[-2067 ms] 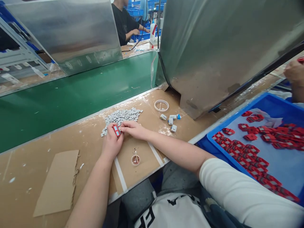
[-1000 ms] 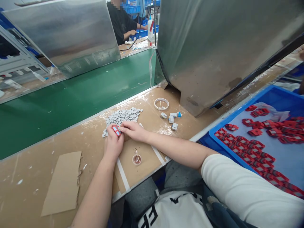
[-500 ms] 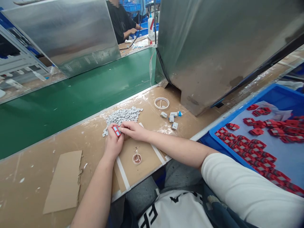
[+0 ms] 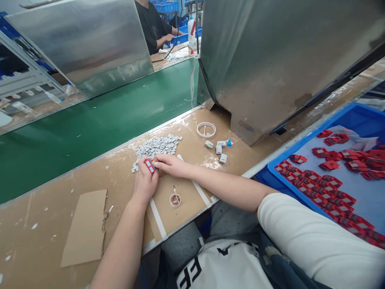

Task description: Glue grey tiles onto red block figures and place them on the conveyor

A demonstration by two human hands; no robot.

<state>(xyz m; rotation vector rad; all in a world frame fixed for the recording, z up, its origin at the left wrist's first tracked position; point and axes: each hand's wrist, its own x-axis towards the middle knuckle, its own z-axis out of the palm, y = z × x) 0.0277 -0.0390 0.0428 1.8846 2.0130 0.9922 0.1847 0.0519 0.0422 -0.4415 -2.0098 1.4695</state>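
One small red piece [image 4: 150, 165] is held above the bench [image 4: 126, 186], gripped in the left hand [image 4: 145, 181] and touched by the fingers of the right hand [image 4: 170, 165]. Likely light and stiff, it is best held by its side edges.

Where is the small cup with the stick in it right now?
In the head view, the small cup sits on the worktop between the two white tape strips, just below the hands.

A green conveyor belt [image 4: 120, 120] runs below upright metal panels [image 4: 81, 48].
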